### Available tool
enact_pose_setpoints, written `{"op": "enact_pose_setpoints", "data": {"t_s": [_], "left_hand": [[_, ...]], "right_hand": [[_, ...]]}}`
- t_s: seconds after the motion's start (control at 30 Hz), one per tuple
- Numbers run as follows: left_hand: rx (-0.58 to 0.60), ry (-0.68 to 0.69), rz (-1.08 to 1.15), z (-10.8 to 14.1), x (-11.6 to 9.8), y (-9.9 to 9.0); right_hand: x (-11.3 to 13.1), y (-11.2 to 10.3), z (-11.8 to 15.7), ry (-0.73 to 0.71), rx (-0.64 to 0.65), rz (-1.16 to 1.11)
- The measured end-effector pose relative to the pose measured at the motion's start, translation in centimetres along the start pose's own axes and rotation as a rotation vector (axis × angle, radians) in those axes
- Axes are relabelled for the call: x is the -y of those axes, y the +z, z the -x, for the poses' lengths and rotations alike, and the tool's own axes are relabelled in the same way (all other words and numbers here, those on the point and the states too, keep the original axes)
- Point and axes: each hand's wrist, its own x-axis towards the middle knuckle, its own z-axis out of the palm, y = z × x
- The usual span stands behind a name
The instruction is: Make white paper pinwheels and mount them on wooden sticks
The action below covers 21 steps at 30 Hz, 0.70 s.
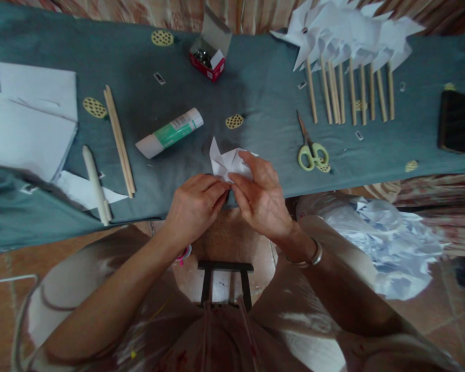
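A white paper pinwheel (227,161) with folded blades is held between my hands at the table's near edge. My left hand (199,204) pinches its lower left side, fingers closed together. From the right, my right hand (261,194) grips it too, with thumb and fingers bent over the paper. The fingertips of both hands meet at its lower middle, so what lies under them is hidden. A green-and-white glue bottle (172,132) lies to the left of the pinwheel. Scissors with pale green handles (312,152) rest to the right.
Finished pinwheels on sticks (344,39) lie at the back right. An open red box (207,62) holds small metal pieces. Wooden sticks (119,142), a pale marker-like tool (95,181) and paper sheets (31,124) lie left. A phone (454,121) is far right; a bag of paper scraps (399,243) sits below.
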Motion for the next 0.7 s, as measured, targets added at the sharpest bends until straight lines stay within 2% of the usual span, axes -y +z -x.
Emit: {"op": "enact_pose_setpoints", "data": {"t_s": [0.13,0.3,0.7], "left_hand": [[-0.014,0.009,0.0,0.0,0.03,-0.03],[0.0,-0.01,0.007,0.05,0.02,0.03],[-0.028,-0.034,0.015,0.02,0.04,0.1]], "right_hand": [[-0.18,-0.34,-0.14,-0.006,0.017,0.024],[-0.43,-0.39,-0.03,-0.007,-0.035,0.05],[-1.01,-0.1,0.31,0.006,-0.034,-0.027]]}}
